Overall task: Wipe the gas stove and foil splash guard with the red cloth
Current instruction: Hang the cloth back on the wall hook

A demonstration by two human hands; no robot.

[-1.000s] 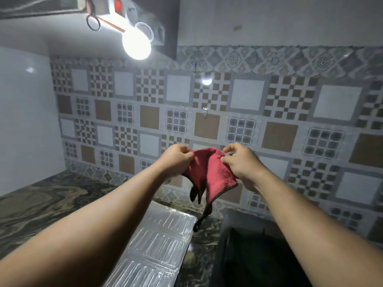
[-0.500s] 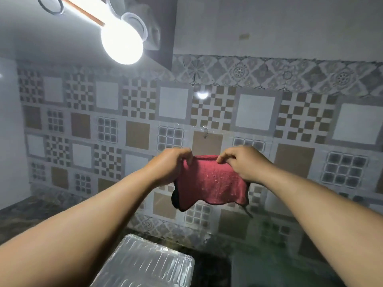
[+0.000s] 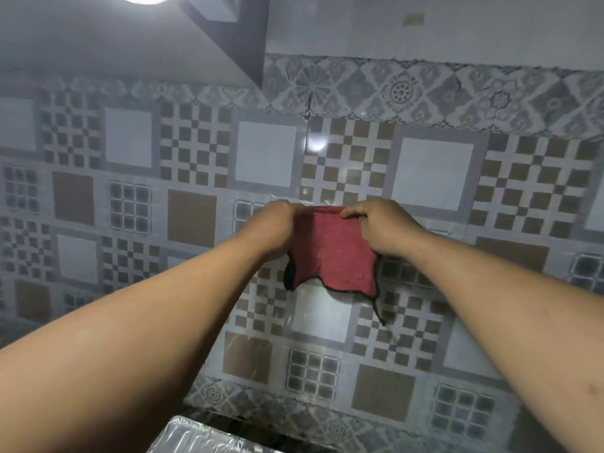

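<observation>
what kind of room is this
Most likely a home kitchen, at the cooking counter. A patterned tile backsplash covers the wall, a ribbed foil sheet lies at its foot, and both hands hold up a red cloth.

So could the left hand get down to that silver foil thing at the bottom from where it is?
Probably yes. The left hand is up at the tiled wall pinching the red cloth, while the foil splash guard lies well below it. Nothing stands between them, though the hand would carry or release the cloth.

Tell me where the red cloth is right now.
In the head view, the red cloth with dark edging hangs at centre, pinched along its top edge between the left hand and right hand, before the patterned tiled wall.
</observation>
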